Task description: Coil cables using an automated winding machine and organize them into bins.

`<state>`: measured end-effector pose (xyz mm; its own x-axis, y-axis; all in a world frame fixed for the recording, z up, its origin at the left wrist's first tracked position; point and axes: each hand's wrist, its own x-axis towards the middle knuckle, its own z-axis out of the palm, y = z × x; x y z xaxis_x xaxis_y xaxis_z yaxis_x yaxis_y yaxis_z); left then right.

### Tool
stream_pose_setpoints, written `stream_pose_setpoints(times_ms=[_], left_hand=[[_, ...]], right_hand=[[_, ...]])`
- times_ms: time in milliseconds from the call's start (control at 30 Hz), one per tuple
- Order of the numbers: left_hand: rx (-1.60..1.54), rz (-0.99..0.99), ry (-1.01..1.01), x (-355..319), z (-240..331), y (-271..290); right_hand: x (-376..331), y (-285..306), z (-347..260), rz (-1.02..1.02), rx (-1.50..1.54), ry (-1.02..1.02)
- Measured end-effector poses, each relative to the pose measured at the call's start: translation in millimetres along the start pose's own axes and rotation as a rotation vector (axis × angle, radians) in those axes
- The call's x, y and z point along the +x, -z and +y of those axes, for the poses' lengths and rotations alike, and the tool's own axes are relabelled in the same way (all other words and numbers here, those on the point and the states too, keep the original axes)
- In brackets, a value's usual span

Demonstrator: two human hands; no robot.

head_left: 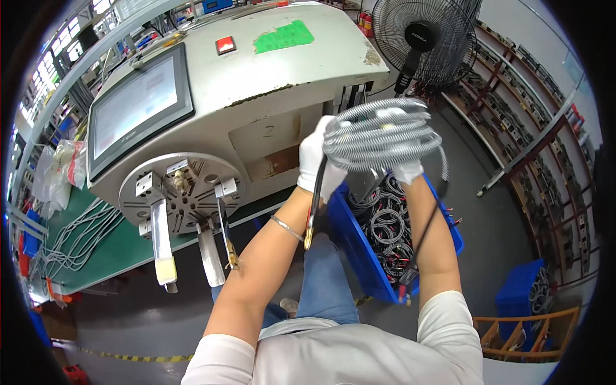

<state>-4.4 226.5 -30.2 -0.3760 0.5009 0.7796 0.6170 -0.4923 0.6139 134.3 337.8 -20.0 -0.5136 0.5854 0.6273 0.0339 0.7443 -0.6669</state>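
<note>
- Holding a coil of grey cable [383, 133] up in front of us with both hands, above the blue bin [359, 247] that sits by our knees.
- Our left hand [319, 163], in a white glove, is wrapped around the left side of the coil, fingers closed on it. A dark cable end [313, 208] with a brass tip hangs down from that hand along our forearm.
- Our right hand [407, 168], also gloved, is mostly hidden behind the lower right of the coil; it looks closed on the loops, but we can't really see the fingers.
- Another loose end [427, 224] drops from the coil past our right forearm toward the bin.
- That bin already holds more wound coils of the same cable.
- Off to our left is a beige winding machine [269, 90] with a touchscreen [138, 106] and a round metal faceplate [183, 189] with pegs sticking out.
- A black fan [427, 35] stands behind the coil, and shelving racks [526, 147] run along the right.
</note>
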Motion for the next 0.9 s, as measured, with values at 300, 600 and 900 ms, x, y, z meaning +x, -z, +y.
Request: stream_pose_setpoints(times_ms=[300,600,900], left_hand=[[-0.140,0.103,0.157,3.9,-29.2,-20.6],[-0.150,0.121,0.195,3.5,-31.1,-21.2],[0.006,-0.272,-0.078,-53.4,10.9,26.3]], right_hand=[[18.0,-40.3,59.8,0.201,-0.213,0.234],[23.8,-41.2,58.5,0.223,-0.267,0.258],[-31.3,24.6,-79.8,0.026,-0.053,0.021]])
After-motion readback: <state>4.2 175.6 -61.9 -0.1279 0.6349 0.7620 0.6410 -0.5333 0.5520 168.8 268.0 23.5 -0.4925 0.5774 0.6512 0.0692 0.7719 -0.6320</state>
